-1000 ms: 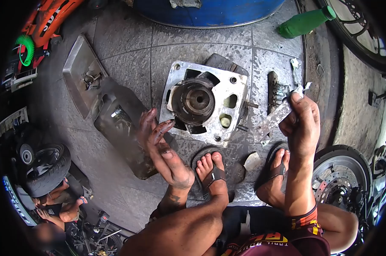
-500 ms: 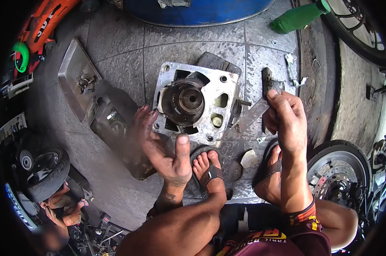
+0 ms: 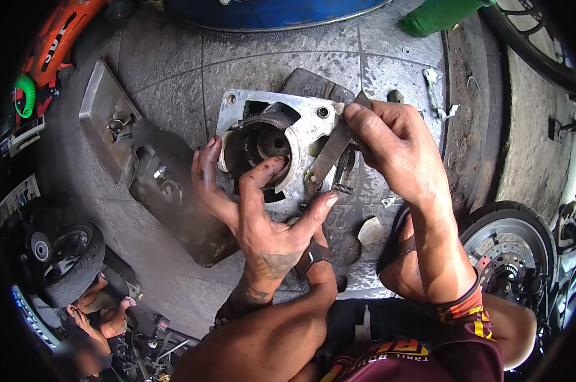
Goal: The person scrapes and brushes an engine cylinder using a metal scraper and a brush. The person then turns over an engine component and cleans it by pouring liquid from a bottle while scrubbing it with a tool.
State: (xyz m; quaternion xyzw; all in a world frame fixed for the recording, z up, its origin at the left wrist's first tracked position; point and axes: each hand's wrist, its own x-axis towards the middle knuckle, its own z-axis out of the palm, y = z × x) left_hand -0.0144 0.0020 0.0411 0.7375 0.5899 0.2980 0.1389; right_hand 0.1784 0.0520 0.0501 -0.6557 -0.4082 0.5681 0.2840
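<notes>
Head view: uneven pressure could skid the metal strip (image 3: pixel 329 155) pinched in the right hand (image 3: pixel 408 145) toward the spread, empty left hand (image 3: pixel 264 234).

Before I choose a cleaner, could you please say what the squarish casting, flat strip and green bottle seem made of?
The casting looks like cast aluminium: pale grey, matte, stained dark in places. The strip in the right hand seems steel: thin, flat, dull grey. The bottle is smooth, shiny green; plastic or glass, I cannot tell.
</notes>
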